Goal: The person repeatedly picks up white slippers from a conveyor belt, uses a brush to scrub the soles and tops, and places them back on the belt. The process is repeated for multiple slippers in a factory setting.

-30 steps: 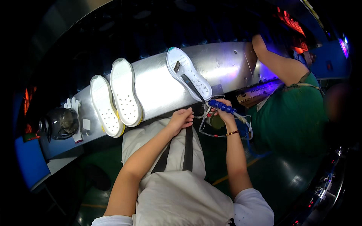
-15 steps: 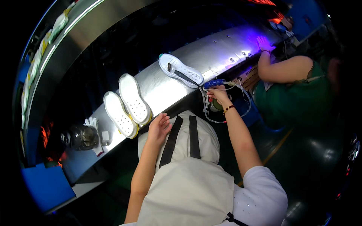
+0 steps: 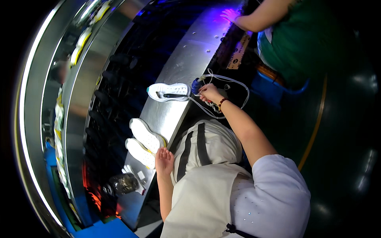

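My right hand (image 3: 210,94) is closed beside a blue coil (image 3: 196,85) and looped clear tubing (image 3: 247,97); what its fingers grip is hidden. Left of it, a white shoe sole (image 3: 180,88) lies on the metal bench (image 3: 168,119), with a black-handled, brush-like tool (image 3: 174,95) resting on top. My left hand (image 3: 164,159) holds nothing, palm up and fingers stretched, at the bench's near edge. Beside it lie two more white soles with yellow at their heels, an upper one (image 3: 146,133) and a lower one (image 3: 139,152).
A dark, see-through jar (image 3: 124,183) and a white glove (image 3: 139,186) are at the bench's lower end. At its far end a co-worker's hand (image 3: 230,16) rests under violet light. A shelf (image 3: 81,45) carrying soles runs along the left. A blue stool (image 3: 266,85) stands right.
The view has swung to the right, so the bench now runs more steeply. My left hand has turned palm up; my right hand stays at the coil and tubing.
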`<state>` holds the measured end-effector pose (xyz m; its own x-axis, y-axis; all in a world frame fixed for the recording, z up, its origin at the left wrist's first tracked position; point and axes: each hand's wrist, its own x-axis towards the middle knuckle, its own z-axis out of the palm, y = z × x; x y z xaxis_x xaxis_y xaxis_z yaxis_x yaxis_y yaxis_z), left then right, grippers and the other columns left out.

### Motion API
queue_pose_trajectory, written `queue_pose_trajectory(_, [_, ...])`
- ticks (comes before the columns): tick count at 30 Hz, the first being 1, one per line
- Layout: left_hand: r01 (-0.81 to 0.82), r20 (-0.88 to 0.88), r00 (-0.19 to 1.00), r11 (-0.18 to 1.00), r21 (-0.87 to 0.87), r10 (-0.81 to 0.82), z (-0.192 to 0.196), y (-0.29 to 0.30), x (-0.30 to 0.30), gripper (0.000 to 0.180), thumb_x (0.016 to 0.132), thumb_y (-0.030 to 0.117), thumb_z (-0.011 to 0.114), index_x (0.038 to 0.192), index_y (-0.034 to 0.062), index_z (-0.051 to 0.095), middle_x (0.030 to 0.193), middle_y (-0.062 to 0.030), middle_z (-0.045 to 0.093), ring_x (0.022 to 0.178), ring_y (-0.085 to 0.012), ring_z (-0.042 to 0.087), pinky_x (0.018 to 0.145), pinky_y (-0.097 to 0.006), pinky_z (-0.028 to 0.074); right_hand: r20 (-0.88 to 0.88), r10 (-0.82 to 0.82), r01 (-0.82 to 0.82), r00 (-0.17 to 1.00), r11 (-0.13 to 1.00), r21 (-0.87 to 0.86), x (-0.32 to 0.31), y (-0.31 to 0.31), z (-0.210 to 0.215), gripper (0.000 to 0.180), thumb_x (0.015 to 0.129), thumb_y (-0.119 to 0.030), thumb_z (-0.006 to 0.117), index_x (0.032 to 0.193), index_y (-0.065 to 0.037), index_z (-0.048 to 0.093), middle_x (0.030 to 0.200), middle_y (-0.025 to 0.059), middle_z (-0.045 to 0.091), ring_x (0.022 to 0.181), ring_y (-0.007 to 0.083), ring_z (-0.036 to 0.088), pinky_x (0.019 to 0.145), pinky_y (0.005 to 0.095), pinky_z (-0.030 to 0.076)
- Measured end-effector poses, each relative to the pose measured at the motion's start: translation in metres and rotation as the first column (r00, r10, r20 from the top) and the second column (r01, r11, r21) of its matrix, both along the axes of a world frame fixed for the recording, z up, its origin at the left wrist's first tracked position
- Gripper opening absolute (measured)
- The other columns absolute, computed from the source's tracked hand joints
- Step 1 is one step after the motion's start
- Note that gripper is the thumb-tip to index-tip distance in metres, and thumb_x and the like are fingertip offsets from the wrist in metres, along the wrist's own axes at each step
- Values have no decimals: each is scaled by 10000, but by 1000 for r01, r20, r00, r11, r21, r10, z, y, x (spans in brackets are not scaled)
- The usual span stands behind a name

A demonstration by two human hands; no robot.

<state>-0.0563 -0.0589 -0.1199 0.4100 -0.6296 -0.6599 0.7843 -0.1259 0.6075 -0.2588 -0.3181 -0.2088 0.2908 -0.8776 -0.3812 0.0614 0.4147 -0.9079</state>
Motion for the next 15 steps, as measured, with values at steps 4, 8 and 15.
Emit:
queue_pose_trajectory(4, [46,-23,999,999,-4,-46,4,-2,9,113,815,185,507,831,78,540,760,1,570,709,-116,536,679,-270,464,28,-15,20,999,982,-189,1,18,0,147,719,17,534,857,61,562,598,110,560,440,149,553,357,231,449])
queue_pose_trajectory(8, [86,-10,996,996,17,-86,5,-6,11,113,815,187,507,822,78,539,757,2,575,703,-116,540,676,-272,466,-2,-89,87,996,978,-190,8,40,6,300,715,-42,583,1002,20,526,653,109,562,477,167,551,416,274,446])
queue_pose_trajectory(15, [112,-14,994,993,42,-111,3,-18,7,106,816,179,500,823,80,538,747,3,574,692,-113,540,665,-265,465,-106,-336,216,936,786,-580,15,45,-4,377,672,-128,651,1011,-7,539,877,141,548,902,286,496,798,337,388])
